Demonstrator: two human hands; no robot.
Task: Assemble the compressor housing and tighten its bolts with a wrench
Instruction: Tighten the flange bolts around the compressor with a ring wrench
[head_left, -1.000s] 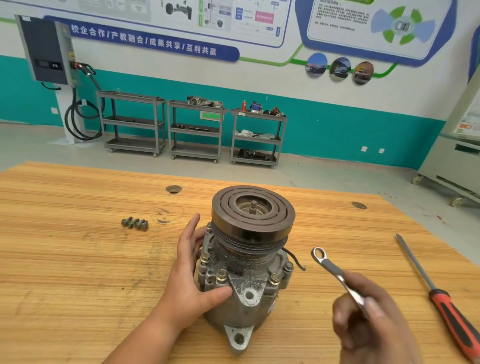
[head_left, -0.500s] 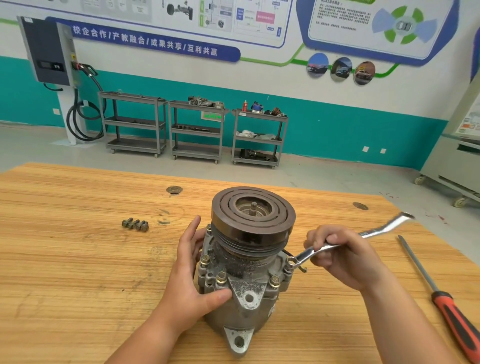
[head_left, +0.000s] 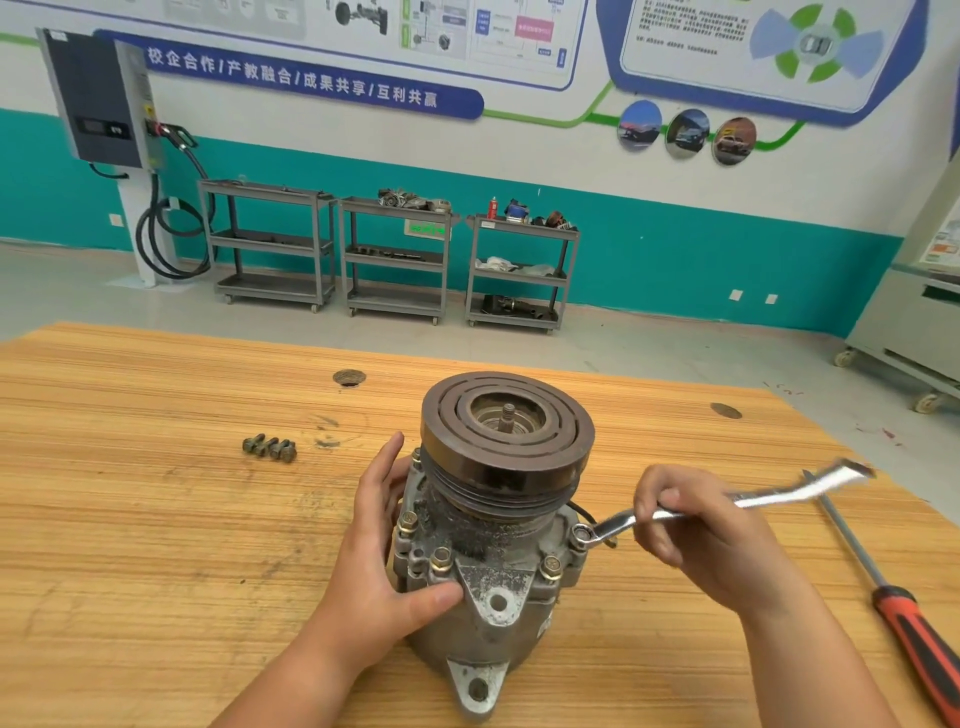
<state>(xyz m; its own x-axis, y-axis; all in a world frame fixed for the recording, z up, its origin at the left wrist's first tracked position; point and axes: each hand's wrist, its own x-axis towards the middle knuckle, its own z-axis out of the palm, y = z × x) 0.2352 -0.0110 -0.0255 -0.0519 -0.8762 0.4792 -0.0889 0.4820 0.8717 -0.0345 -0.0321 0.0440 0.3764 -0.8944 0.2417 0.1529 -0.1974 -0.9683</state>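
We see a wooden table with a round hole near its far edge. A screwdriver with a red and black handle lies on the right part of it. Behind the table, three grey shelf carts stand side by side against the teal wall; the small things on them are perhaps machine parts. To their left hangs a dark charging unit with a looped black cable. Above runs a blue banner.

Left hand presses flat, fingers straight and thumb spread; right hand curls its fingers round the wrench.
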